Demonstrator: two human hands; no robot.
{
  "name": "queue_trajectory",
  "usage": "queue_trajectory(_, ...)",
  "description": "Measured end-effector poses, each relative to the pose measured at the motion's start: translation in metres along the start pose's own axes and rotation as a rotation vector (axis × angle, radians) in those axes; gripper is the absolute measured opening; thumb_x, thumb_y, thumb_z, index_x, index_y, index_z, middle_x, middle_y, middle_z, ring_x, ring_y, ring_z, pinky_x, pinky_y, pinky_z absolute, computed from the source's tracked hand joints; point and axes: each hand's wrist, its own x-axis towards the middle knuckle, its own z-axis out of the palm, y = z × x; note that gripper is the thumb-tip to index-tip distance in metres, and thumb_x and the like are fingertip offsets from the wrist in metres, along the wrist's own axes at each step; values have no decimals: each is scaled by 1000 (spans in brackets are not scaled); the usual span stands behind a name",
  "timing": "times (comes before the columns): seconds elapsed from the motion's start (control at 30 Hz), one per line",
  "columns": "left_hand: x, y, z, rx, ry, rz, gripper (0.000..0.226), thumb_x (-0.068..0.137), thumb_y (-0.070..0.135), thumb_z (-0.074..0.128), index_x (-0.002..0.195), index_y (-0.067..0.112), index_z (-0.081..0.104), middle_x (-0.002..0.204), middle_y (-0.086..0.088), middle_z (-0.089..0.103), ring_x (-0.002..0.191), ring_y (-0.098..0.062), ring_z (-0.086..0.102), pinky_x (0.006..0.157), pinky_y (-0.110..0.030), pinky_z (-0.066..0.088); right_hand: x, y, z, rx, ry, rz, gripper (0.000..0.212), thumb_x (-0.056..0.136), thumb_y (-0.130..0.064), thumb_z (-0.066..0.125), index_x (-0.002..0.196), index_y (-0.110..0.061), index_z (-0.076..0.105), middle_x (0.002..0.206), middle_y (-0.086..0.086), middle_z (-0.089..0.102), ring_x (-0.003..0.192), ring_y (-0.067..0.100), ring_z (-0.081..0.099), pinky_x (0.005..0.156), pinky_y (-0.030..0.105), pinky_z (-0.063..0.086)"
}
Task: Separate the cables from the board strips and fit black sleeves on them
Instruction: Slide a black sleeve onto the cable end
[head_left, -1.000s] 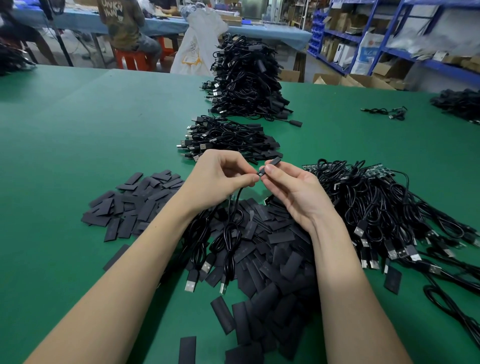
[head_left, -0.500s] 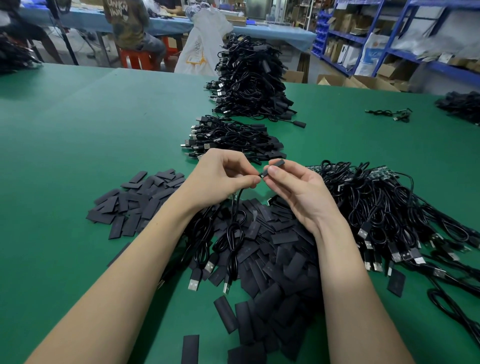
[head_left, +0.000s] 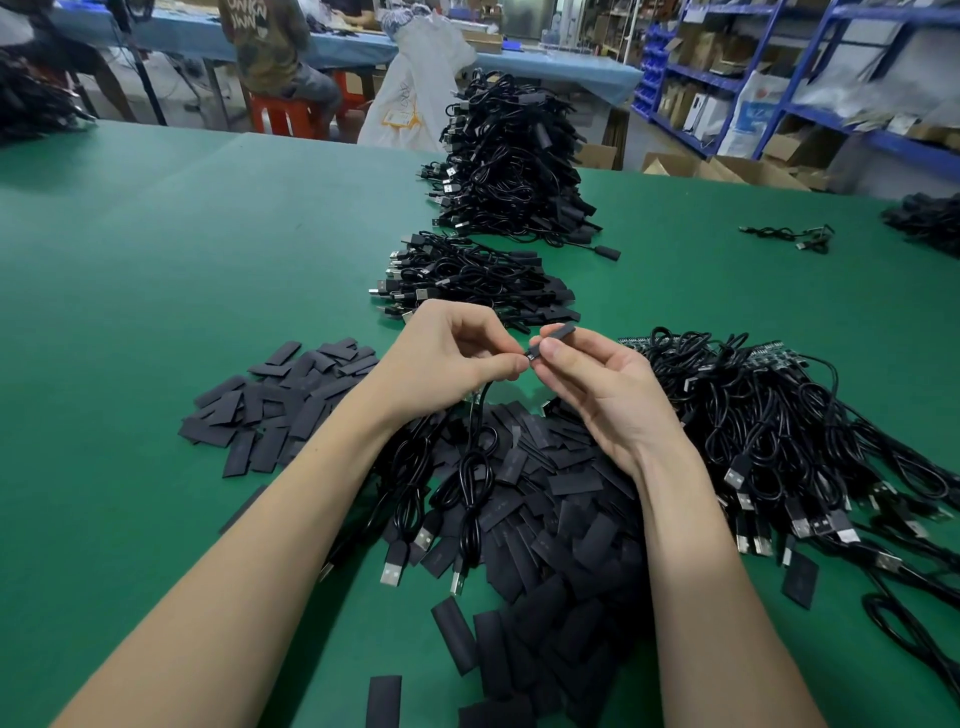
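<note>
Cable (head_left: 475, 462), hanging over the sleeve pile near the table's front edge, looks barely changed from a second ago, so fitting is only underway: left hand (head_left: 447, 364) pinches its board end while right hand (head_left: 597, 384) pinches the black sleeve (head_left: 558, 332) against its tip.

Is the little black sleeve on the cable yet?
Partly on. The sleeve in the right hand meets the cable end pinched by the left hand.

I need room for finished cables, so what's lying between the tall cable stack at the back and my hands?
In the head view, a lower pile of cables lies between the tall stack and the hands, left hand and right hand. Bare green table sits to its left.
</note>
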Motion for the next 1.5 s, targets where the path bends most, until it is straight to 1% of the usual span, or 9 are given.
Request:
queue_trajectory(0.17, -1, -1, 1, -3, 1, -6, 8, 83, 8, 82, 79, 11, 75, 74, -4, 76, 70, -16, 69, 68, -23, 53, -2, 3, 1, -14, 0, 14, 27, 75, -10, 78, 100, -4, 75, 99, 12, 78, 94, 18, 75, 78, 18, 58)
queue_trajectory(0.33, 0, 2, 3, -64, 4, -3, 9, 84, 7, 81, 87, 1, 76, 77, -6, 76, 69, -10, 69, 69, -19, 54, -2, 0, 1, 39, -7, 11, 22, 75, -12, 78, 97, -9, 77, 99, 11, 77, 92, 16, 74, 78, 19, 58)
queue_trajectory(0.5, 1, 1, 3, -89, 0, 1, 10, 84, 5, 81, 89, 0, 75, 79, -9, 77, 71, -11, 70, 70, -19, 54, -3, 0, 1, 32, -19, 13, 19, 76, -12, 77, 95, -12, 78, 98, 9, 77, 92, 15, 74, 79, 19, 58)
queue_trajectory(0.67, 3, -2, 4, -120, -7, -9, 12, 82, 4, 81, 91, 5, 74, 82, -11, 77, 76, -18, 73, 79, -26, 59, -3, 0, 0, 42, 16, 14, 16, 75, -13, 77, 90, -13, 80, 96, 9, 77, 89, 14, 74, 78, 19, 58)
queue_trajectory(0.9, 4, -3, 4, -107, 4, 3, 13, 82, 7, 82, 91, 3, 73, 81, -10, 77, 76, -18, 74, 77, -24, 59, -3, 2, 2, 26, 8, 18, 20, 74, -14, 78, 94, -11, 78, 95, 9, 77, 86, 13, 74, 76, 18, 58)
queue_trajectory(1.1, 5, -8, 7, -153, 45, 5, 10, 84, 5, 80, 90, 4, 72, 76, -12, 76, 72, -16, 72, 76, -25, 57, -1, 4, 10, -48, 101, -135, 30, 82, -21, 80, 111, -25, 74, 105, 10, 77, 89, 19, 73, 76, 24, 59)
queue_trajectory(1.27, 5, -9, 9, -181, 44, -4, 11, 84, 3, 79, 91, 1, 71, 78, -17, 76, 69, -17, 70, 74, -26, 56, 1, 6, 13, -24, 172, -198, 28, 72, -24, 83, 99, -24, 80, 102, 12, 78, 89, 18, 75, 75, 24, 59)
queue_trajectory(1.4, 5, -8, 9, -173, 46, -6, 12, 84, 3, 79, 91, 1, 70, 79, -17, 76, 73, -19, 72, 78, -30, 59, 3, 9, 11, -28, 187, -196, 20, 80, -16, 81, 99, -22, 80, 101, 12, 78, 89, 18, 75, 75, 24, 59)
queue_trajectory(1.5, 5, -6, 8, -167, 63, -6, 12, 84, 3, 79, 87, 4, 67, 76, -18, 75, 71, -18, 72, 76, -28, 58, 3, 9, 12, -27, 184, -203, 27, 73, -22, 84, 99, -22, 81, 100, 13, 78, 89, 19, 75, 75, 25, 60)
